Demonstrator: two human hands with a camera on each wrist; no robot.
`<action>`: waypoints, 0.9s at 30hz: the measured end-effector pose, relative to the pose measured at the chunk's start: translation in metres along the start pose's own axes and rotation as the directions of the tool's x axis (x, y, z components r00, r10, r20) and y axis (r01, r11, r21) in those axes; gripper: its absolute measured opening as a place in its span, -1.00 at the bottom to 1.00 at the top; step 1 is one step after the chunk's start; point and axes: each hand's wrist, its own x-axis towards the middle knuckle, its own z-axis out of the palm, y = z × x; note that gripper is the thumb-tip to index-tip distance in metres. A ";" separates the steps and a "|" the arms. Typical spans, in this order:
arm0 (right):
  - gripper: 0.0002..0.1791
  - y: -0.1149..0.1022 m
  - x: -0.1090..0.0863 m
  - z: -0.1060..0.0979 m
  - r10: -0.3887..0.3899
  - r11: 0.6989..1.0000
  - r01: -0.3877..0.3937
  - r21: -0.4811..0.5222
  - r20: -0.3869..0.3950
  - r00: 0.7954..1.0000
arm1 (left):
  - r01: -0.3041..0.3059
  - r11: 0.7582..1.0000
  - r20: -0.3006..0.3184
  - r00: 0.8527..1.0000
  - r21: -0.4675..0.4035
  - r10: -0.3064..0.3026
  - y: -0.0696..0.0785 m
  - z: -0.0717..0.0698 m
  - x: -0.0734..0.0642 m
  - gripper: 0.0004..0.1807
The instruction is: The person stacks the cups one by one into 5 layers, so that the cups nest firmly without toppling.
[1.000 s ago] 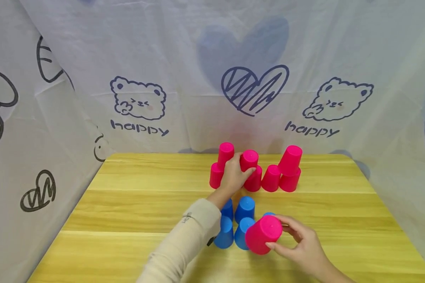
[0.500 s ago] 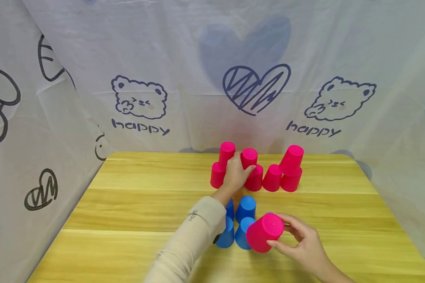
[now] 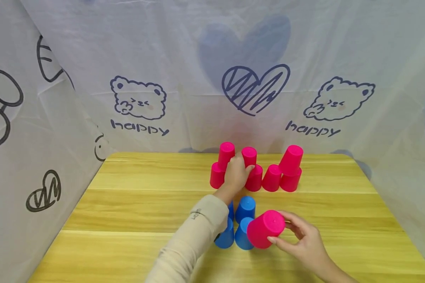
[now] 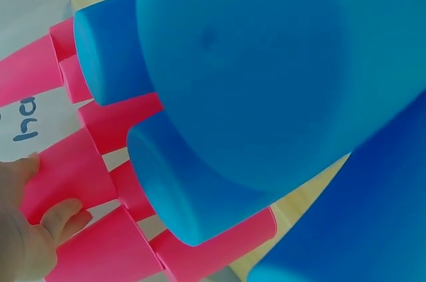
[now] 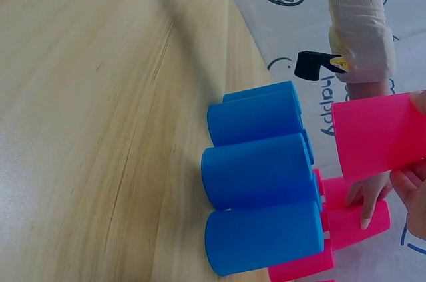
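Note:
At the back of the table, my left hand (image 3: 236, 173) grips an upside-down pink cup (image 3: 249, 155) in the upper row of a pink stack. The left wrist view shows its thumb and fingers around that cup (image 4: 70, 175), with pink cups below it. A second upper pink cup (image 3: 226, 154) stands just to the left, another (image 3: 291, 160) farther right. My right hand (image 3: 308, 245) holds a pink cup (image 3: 263, 230) between thumb and fingers, raised and tilted in front of the blue cups (image 5: 263, 169). Part of the lower pink row is hidden behind the left hand.
Several upside-down blue cups (image 3: 245, 208) stand between the person and the pink stack, under the left forearm, whose sleeve (image 3: 194, 236) covers some. The wooden table (image 3: 134, 212) ends at a printed white cloth (image 3: 198, 118) behind. A dark wrist piece (image 5: 316, 66) hangs from the left sleeve.
The left hand's cup has shifted slightly left, closer to the neighbouring upper cup. The right hand's pink cup has risen a little and moved slightly right.

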 end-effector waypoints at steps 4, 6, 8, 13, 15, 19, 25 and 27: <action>-0.36 0.001 0.000 0.000 -0.015 1.000 0.015 0.011 -0.002 1.000 | 0.016 0.998 0.003 1.000 0.061 -0.016 0.001 0.000 0.002 -0.55; -0.36 0.002 0.000 0.001 -0.022 1.000 0.022 0.017 -0.001 1.000 | 0.025 0.997 0.010 1.000 0.067 -0.026 0.002 0.000 0.002 -0.55; -0.36 0.002 0.000 0.000 -0.023 1.000 0.023 0.019 -0.001 1.000 | 0.031 0.997 0.013 0.999 0.068 -0.032 0.002 0.000 0.003 -0.55; -0.36 0.002 0.000 0.000 -0.021 1.000 0.021 0.019 -0.005 1.000 | 0.054 0.995 0.024 0.998 0.083 -0.056 0.002 0.001 0.003 -0.56; -0.36 0.002 -0.001 0.000 -0.018 1.000 0.018 0.018 -0.006 1.000 | 0.061 0.993 0.030 0.998 0.099 -0.064 0.002 0.001 0.003 -0.56; -0.36 0.001 0.000 0.000 -0.019 1.000 0.020 0.018 -0.010 1.000 | 0.062 0.992 0.033 0.997 0.112 -0.066 0.004 0.001 0.003 -0.56; -0.39 -0.003 0.003 -0.003 0.034 0.999 -0.035 -0.039 -0.025 0.999 | 0.074 0.986 0.024 0.997 0.151 -0.079 0.003 0.001 0.002 -0.63; -0.40 -0.003 0.004 -0.004 0.042 0.997 -0.044 -0.058 -0.034 0.999 | 0.076 0.984 0.028 0.996 0.162 -0.081 0.001 0.001 0.002 -0.67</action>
